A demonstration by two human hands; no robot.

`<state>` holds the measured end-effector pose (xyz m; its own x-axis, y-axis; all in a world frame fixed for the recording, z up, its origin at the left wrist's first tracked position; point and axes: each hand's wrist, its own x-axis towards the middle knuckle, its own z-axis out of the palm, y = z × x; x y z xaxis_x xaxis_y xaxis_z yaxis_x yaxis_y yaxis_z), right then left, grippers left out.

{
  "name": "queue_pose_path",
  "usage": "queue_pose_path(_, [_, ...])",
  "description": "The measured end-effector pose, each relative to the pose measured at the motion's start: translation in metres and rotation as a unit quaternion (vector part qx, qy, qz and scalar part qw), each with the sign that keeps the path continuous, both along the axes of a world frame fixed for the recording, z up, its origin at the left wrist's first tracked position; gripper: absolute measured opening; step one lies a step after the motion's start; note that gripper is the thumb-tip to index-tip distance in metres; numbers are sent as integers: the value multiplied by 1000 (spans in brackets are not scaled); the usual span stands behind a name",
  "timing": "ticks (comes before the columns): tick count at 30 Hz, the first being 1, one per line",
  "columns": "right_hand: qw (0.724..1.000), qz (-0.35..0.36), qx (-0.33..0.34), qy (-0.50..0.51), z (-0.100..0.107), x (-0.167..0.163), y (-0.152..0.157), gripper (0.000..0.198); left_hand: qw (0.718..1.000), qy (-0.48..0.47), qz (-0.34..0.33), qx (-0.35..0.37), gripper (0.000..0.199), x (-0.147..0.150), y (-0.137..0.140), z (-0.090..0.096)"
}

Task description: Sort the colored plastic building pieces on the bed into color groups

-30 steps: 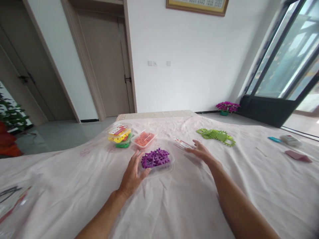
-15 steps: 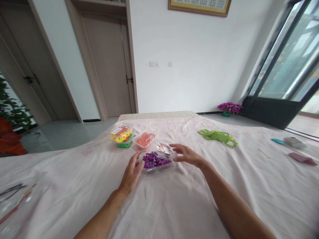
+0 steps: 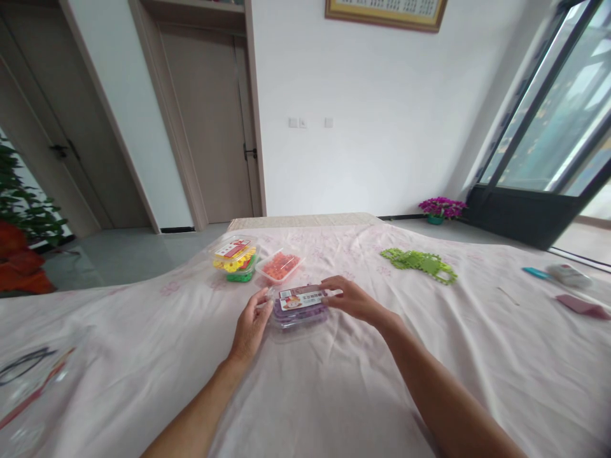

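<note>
a clear plastic box (image 3: 298, 326) sits on the cloth in front of the person, purple pieces (image 3: 296, 318) showing dimly through it and a labelled lid (image 3: 308, 311) lying over the top; whether the rim is fully snapped cannot be told. the left hand (image 3: 252, 322) grasps the box's left end, while the right hand (image 3: 352, 299) has its fingers and thumb on the lid's right edge; how hard either presses is unclear. the box looks light, thin-walled, springy and rather slick, best held low by its short ends, since the lid would likely flex. around it lie an open tub of knobbly orange pieces (image 3: 281, 265), stacked boxes (image 3: 235, 253), lacy green pieces (image 3: 420, 262) and soft, wrinkled pink tablecloth (image 3: 334, 401)
</note>
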<state>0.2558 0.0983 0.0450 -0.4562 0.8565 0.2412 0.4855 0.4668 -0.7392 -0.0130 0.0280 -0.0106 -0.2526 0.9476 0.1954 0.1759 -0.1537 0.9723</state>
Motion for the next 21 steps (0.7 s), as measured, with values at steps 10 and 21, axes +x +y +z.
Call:
queue_pose_path(10, [945,-62,-320,21,-1,9,-1,48,987,-130,-35,-92,64,-13,12,5])
queue_pose_path(21, [939,23,-342,15,-9,14,2,50,958,-219,-62,-174,44,-12,17,8])
